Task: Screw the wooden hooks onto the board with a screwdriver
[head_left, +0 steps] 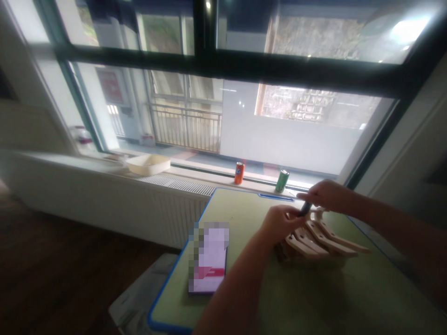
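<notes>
Above the far right of the desk, my two hands meet at a short dark cylindrical object (305, 208), whose kind I cannot make out. My left hand (278, 224) is closed on its lower end. From above, my right hand (327, 193) pinches the upper end, one finger stretching out to the left. Just below them are several bent wooden pieces (323, 239) with dark holes, side by side on a wooden base that my left hand partly hides. A pale shape stands behind these pieces, too blurred to name.
The pale green desk (240, 214) has a blue edge. A phone (211, 260), partly pixelated, lies at its left. On the windowsill stand an orange can (239, 173), a green can (282, 181) and a cream tray (148, 165). A white radiator (174, 216) runs beneath the window.
</notes>
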{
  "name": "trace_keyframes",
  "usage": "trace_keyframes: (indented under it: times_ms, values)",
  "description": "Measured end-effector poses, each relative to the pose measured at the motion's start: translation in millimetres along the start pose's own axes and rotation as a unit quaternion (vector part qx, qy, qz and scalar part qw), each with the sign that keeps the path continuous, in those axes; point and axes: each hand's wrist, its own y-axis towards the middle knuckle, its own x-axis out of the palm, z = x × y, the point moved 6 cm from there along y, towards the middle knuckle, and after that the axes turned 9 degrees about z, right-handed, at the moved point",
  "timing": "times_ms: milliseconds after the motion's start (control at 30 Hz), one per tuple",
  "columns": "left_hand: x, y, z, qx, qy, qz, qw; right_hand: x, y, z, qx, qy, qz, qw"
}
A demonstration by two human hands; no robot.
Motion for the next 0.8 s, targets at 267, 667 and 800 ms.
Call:
trace_keyframes:
  times_ms: [267,667,800]
  values:
    - [0,2,-5,0.007,0.028,0.013,1.000,-3,-12,0,0.004,0.064,0.029,0.998]
    - [3,-2,-2,-0.004,0.047,0.005,0.999,1,1,-10,-0.027,0.056,0.036,0.997]
    - [2,0,-3,-0.007,0.057,0.021,0.998,-1,2,-23,-0.038,0.000,0.058,0.998]
